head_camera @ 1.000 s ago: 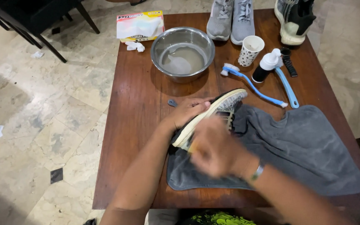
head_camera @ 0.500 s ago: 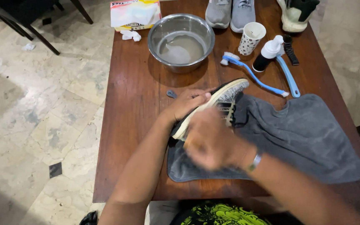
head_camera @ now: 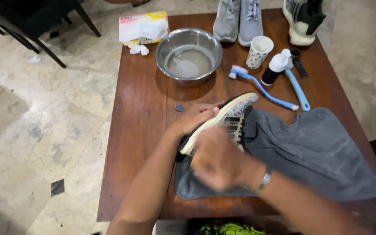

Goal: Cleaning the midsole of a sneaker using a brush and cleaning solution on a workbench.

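Head view: a sneaker (head_camera: 223,119) is held tilted on its side over a grey towel (head_camera: 310,152) on a wooden table (head_camera: 140,130), gripped by the left hand (head_camera: 196,117). The blurred right hand (head_camera: 218,163) is closed against its sole; what it holds cannot be told. Scrubbing seems underway; steady bracing is called for.

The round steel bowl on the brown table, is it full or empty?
Partly filled: the round steel bowl stands upright and holds shallow cloudy water well below its rim.

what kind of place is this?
Likely a home room set up for shoe cleaning: a low wooden table on a marble-tile floor, with a metal water bowl, brushes and a grey towel.
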